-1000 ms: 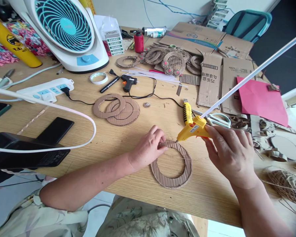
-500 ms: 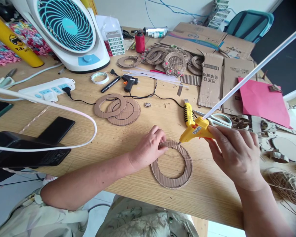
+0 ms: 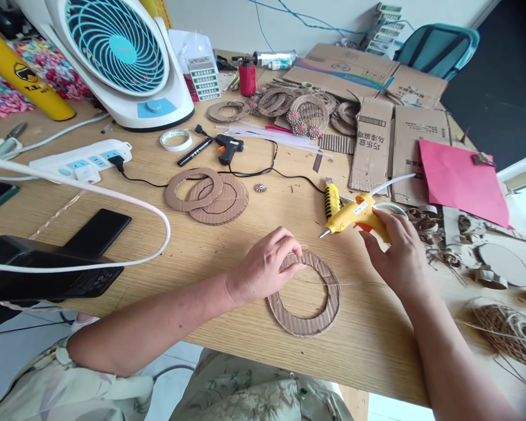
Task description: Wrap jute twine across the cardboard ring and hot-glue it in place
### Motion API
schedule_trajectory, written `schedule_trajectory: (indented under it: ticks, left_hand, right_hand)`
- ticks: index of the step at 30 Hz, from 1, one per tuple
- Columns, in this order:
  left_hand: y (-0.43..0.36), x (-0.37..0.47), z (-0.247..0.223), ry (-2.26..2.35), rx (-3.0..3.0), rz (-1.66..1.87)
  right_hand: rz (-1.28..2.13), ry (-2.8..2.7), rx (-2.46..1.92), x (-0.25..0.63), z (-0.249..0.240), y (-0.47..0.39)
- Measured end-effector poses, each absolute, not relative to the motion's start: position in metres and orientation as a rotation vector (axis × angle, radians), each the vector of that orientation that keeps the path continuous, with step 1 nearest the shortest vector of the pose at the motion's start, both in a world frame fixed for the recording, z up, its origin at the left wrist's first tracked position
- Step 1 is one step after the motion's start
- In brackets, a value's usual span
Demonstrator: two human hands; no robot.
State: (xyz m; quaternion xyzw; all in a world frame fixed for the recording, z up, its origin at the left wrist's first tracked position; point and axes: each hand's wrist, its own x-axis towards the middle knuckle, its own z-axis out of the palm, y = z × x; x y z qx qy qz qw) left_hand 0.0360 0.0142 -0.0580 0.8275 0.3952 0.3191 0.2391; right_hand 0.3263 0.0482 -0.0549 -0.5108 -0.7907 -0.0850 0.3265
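Observation:
A ring of corrugated cardboard [image 3: 331, 292] lies flat on the table in front of me. My left hand [image 3: 267, 266] is over its upper left edge, thumb and fingertips pinched on a thin strand of twine [image 3: 350, 284]. The strand crosses the ring and runs off to the right. In my right hand [image 3: 398, 251] is a yellow hot glue gun [image 3: 348, 215], held low beyond the ring with its metal nozzle pointing left and a clear glue stick [image 3: 392, 182] out of its back. A yellow utility knife [image 3: 332, 199] lies right behind it, with scissors [image 3: 390, 207] partly hidden by my right hand.
Two cut cardboard pieces [image 3: 219, 202] lie left of centre, near a black glue gun [image 3: 229, 149] and its cord. A ball of twine [image 3: 511, 330] sits at the right edge. A fan [image 3: 164, 108], power strip [image 3: 81, 161] and cardboard sheets [image 3: 370, 149] stand or lie farther back.
The glue gun's nozzle has left the ring; my right hand has moved it away and lowered it toward the knife, with the stick tilting down. My left fingers have shifted slightly right.

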Motion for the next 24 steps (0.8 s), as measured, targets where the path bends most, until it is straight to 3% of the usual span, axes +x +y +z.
schedule_trajectory:
  ticks: [9, 15, 19, 24]
  left_hand:
    - [0.006, 0.038, -0.051, 0.871, 2.299, 0.886]
    - [0.005, 0.040, -0.051, 0.896, 2.347, 0.887]
    - [0.003, 0.042, -0.048, 0.850, 2.366, 0.869]
    - [0.007, 0.041, -0.055, 1.038, 2.316, 0.942]
  right_hand:
    - [-0.025, -2.014, -1.480, 0.319, -0.076, 0.064]
    - [-0.472, -2.260, -1.254, 0.298, -0.050, 0.038]
    - [-0.118, -2.531, -0.938, 0.269, -0.039, 0.020]
    - [0.090, -2.470, -0.908, 0.268, -0.046, 0.017]
